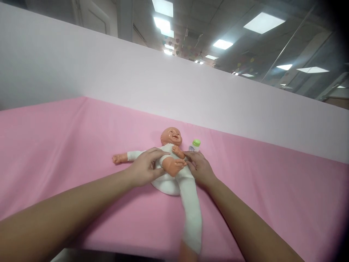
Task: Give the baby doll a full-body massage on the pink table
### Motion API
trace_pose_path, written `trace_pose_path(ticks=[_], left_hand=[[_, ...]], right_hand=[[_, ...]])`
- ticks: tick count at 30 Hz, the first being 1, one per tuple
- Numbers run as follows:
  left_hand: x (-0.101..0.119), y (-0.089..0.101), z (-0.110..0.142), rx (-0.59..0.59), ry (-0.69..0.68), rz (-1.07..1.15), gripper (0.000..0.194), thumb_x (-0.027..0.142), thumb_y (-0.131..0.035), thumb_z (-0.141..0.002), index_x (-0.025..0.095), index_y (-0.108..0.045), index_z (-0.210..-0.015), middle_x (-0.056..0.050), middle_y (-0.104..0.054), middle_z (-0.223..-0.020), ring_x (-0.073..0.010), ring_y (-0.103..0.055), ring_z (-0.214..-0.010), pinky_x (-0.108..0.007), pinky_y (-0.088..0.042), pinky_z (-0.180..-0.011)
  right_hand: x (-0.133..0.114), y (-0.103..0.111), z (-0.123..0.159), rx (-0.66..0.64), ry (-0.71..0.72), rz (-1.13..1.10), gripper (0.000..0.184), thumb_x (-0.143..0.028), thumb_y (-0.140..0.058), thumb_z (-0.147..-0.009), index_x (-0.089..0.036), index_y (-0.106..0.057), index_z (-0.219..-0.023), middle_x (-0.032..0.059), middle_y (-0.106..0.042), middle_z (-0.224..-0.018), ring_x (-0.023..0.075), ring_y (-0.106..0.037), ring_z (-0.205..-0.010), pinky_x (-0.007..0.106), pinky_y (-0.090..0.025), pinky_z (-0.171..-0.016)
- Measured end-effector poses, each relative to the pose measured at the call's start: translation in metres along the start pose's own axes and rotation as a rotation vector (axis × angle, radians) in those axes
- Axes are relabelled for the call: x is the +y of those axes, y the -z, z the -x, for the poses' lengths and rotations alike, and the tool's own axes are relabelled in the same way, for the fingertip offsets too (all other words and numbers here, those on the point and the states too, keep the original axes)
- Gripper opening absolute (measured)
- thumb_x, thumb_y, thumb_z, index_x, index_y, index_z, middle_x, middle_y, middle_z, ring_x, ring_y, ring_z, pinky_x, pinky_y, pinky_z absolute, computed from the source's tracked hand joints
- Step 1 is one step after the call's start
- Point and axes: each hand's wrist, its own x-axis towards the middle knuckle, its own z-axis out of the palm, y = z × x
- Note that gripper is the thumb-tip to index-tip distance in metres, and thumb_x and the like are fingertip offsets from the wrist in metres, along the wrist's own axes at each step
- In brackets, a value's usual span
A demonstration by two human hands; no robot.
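Note:
A baby doll (188,193) with a white cloth body lies on its back, its bare plastic head toward the wall. My left hand (145,167) curls round the doll's raised lower leg, thumb below and fingers above, near the bare foot (173,167). At the doll's other side, my right hand (200,167) has its fingertips on the doll's small hand (178,151) and its thumb close to the toes. The doll's other leg stretches toward me, and one arm reaches out to the left. Just beyond my right hand is a small white bottle (193,148) with a green cap.
A pink sheet (109,218) covers the table, whose front edge shows at the bottom. Behind it rises a white partition (152,87). Lit ceiling panels (264,22) show above the partition.

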Motion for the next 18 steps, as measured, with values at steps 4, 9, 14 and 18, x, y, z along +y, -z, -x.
trace_pose_path(ticks=[4,9,14,18], left_hand=[[-0.003,-0.002,0.007,0.035,-0.176,-0.056,0.047,0.030,-0.074,-0.084,0.026,-0.068,-0.130,-0.009,-0.065,-0.122,-0.0269,-0.063,-0.113,-0.040,-0.054,-0.097],[0.012,0.001,0.017,-0.046,-0.435,-0.096,0.053,0.019,-0.072,-0.073,0.025,-0.066,-0.125,-0.008,-0.061,-0.113,-0.0244,-0.061,-0.101,-0.039,-0.053,-0.088],[0.035,0.001,0.027,-0.302,-0.503,-0.118,0.043,0.022,-0.071,-0.063,0.022,-0.065,-0.106,-0.005,-0.058,-0.093,-0.0221,-0.055,-0.081,-0.037,-0.048,-0.073],[0.042,-0.010,0.036,-0.422,-0.585,-0.164,0.030,0.020,-0.071,-0.057,0.022,-0.057,-0.084,-0.004,-0.055,-0.085,-0.0205,-0.049,-0.072,-0.037,-0.043,-0.064]], right_hand=[[0.013,0.001,0.003,0.032,-0.148,-0.067,0.041,-0.025,-0.054,-0.096,-0.029,-0.062,-0.135,0.0052,-0.070,-0.131,0.0273,-0.064,-0.115,0.050,-0.052,-0.102],[0.046,0.003,0.007,0.188,-0.329,-0.401,0.065,-0.037,-0.061,-0.093,-0.026,-0.038,-0.153,0.0101,-0.068,-0.134,0.0235,-0.071,-0.103,0.045,-0.058,-0.093],[0.084,0.013,0.010,0.330,-0.575,-0.377,0.084,-0.049,-0.070,-0.086,-0.019,-0.032,-0.155,0.0188,-0.057,-0.149,0.0308,-0.062,-0.129,0.050,-0.050,-0.108],[0.098,0.021,0.015,0.259,-0.733,-0.224,0.090,-0.053,-0.075,-0.079,-0.017,-0.037,-0.153,0.0208,-0.064,-0.138,0.0376,-0.058,-0.133,0.059,-0.040,-0.115]])
